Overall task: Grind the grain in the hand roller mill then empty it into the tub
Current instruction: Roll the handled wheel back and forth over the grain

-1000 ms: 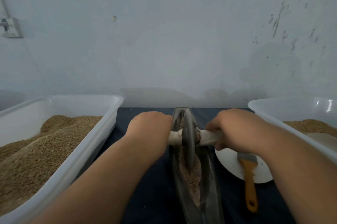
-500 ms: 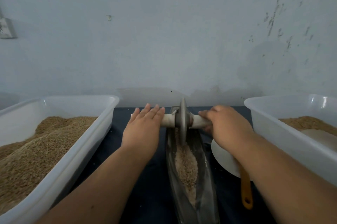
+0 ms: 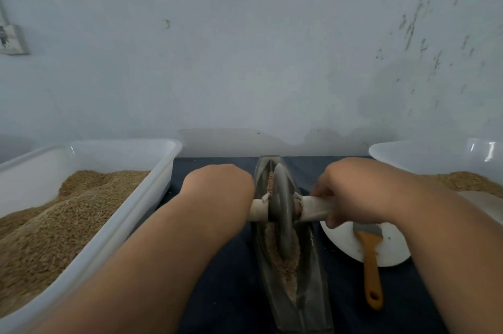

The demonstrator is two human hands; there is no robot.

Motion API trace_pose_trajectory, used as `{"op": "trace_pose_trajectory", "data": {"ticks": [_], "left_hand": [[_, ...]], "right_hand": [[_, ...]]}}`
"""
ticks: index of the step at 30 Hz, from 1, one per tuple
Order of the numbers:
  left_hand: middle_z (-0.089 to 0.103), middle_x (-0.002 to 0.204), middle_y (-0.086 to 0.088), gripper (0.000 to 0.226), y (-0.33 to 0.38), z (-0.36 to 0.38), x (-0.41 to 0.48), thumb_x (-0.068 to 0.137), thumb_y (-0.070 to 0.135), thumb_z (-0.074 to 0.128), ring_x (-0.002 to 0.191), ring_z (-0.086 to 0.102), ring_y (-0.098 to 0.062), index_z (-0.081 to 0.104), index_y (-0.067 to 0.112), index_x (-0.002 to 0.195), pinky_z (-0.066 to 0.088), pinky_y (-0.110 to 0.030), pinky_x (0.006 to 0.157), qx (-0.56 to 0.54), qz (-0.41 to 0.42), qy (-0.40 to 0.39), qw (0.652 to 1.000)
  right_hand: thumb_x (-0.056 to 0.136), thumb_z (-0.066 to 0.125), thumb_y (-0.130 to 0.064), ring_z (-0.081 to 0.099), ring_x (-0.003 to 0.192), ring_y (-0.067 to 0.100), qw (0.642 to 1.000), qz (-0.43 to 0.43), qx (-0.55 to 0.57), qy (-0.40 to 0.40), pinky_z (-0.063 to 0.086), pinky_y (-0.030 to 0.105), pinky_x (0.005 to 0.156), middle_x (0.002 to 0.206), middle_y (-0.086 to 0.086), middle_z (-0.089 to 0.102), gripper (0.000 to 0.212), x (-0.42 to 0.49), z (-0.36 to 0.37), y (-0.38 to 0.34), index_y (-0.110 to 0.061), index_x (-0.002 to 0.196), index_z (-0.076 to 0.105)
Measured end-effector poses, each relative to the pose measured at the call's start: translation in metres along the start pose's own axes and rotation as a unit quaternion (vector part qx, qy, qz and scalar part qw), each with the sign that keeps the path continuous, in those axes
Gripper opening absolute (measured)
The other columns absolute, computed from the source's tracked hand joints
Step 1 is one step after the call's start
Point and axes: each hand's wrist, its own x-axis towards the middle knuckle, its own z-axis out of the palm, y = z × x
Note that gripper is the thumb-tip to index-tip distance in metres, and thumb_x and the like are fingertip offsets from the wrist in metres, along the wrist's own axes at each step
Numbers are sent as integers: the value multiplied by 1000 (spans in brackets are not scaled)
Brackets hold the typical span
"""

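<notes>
Tub [image 3: 152, 189] heaped with grain [image 3: 68, 214] at left, second tub [image 3: 408, 150] at right, mill [image 3: 313, 279] stood between them, crushed grain [image 3: 288, 265] under its wheel [image 3: 281, 214], left hand [image 3: 217, 192] and right hand [image 3: 359, 192] each clenched round the handle [image 3: 313, 208], plate [image 3: 389, 252], brush [image 3: 371, 265] on it.

white tub [image 3: 152, 170], grey wheel [image 3: 281, 214], orange brush handle [image 3: 370, 268]

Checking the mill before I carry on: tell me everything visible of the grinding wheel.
The dark grey metal disc wheel stands upright on edge in the long dark boat-shaped trough, its lower rim sunk in crushed tan grain. A pale wooden axle handle runs through its hub, sticking out both sides. The left hand grips the left end, the right hand the right end. Bits of grain cling around the hub.
</notes>
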Motion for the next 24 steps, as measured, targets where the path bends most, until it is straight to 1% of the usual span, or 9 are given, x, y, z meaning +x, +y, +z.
{"op": "trace_pose_trajectory", "data": {"ticks": [4, 9, 10, 12, 14, 16, 19, 21, 24], "left_hand": [[54, 94, 5, 33, -5, 5, 4, 81, 24, 72, 95, 58, -20, 59, 27, 112, 49, -35, 75, -58, -1, 27, 998], [58, 113, 4, 27, -4, 34, 22, 90, 19, 58, 101, 54, -21, 57, 28, 115, 40, -33, 81, -134, -65, 123, 981], [54, 132, 5, 40, -5, 42, 26, 93, 16, 53, 119, 50, -23, 52, 32, 129, 38, -36, 95, -139, -70, 133, 979], [21, 161, 10, 68, -6, 55, 30, 94, 8, 40, 149, 13, -20, 20, 35, 154, 10, -44, 120, -141, -77, 145, 976], [-7, 164, 10, 78, -4, 61, 32, 92, 5, 32, 150, -15, -19, -5, 32, 156, -8, -48, 120, -127, -75, 139, 979], [-15, 163, 7, 77, -2, 62, 31, 94, 9, 31, 148, -21, -21, -13, 29, 154, -9, -49, 120, -114, -60, 126, 984], [19, 161, 4, 66, -5, 52, 27, 98, 20, 43, 147, 16, -24, 11, 30, 156, 18, -46, 119, -107, -51, 119, 986], [52, 129, 6, 46, -7, 39, 21, 95, 23, 54, 119, 48, -21, 44, 31, 139, 41, -38, 90, -87, -57, 104, 989], [56, 105, 2, 30, -4, 14, 13, 89, 19, 61, 97, 57, -22, 60, 24, 119, 42, -34, 71, -21, -58, 1, 998]], "right_hand": [[78, 80, -37, 59, 88, 12, 999, 13, 34, 4, 52, 34, 76, 98, -11, 64, 39, 2, 3, 2, -41, 115, 67], [84, 69, -29, 54, 96, 22, 983, 53, 45, 172, 53, 41, 79, 101, -4, 55, 38, 35, 38, 6, -38, 121, 63], [88, 66, -29, 51, 100, 22, 975, 65, 58, 206, 52, 42, 80, 105, -2, 52, 41, 41, 49, 6, -37, 128, 60], [93, 57, -22, 48, 103, 24, 957, 92, 108, 255, 50, 42, 82, 114, 1, 49, 45, 51, 65, 6, -34, 136, 54], [93, 54, -16, 47, 104, 24, 941, 107, 149, 284, 48, 42, 83, 117, 3, 47, 47, 58, 74, 8, -31, 138, 53], [95, 58, -20, 46, 109, 24, 945, 104, 132, 281, 47, 42, 89, 119, 3, 49, 48, 61, 77, 12, -30, 142, 51], [92, 65, -36, 44, 116, 22, 967, 73, 67, 234, 44, 35, 91, 122, -2, 52, 53, 52, 67, 17, -35, 143, 50], [86, 70, -41, 49, 108, 19, 980, 49, 53, 185, 46, 34, 85, 113, -7, 54, 49, 39, 47, 17, -42, 133, 57], [80, 74, -44, 57, 89, 13, 998, 6, 18, 58, 46, 32, 71, 97, -12, 59, 41, 17, 14, 13, -43, 120, 65]]}}
